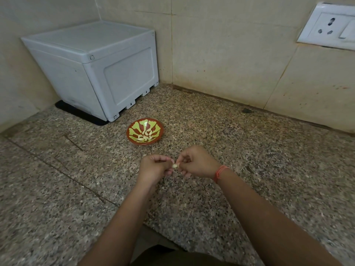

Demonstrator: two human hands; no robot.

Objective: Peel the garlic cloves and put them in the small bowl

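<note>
Two bare forearms reach in from the bottom edge, and the left hand [153, 167] and right hand [194, 162] meet above the granite counter [259, 160], the fingers of both curled in and pinching one garlic clove [175, 166] between their tips. Just beyond them the small bowl [132, 129] sits on the counter with several peeled cloves [146, 136] lying in it, near the front corner of a white plastic box [92, 73].

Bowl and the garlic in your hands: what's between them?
Only bare speckled countertop lies between the small bowl and the garlic clove, seen in the head view.
</note>
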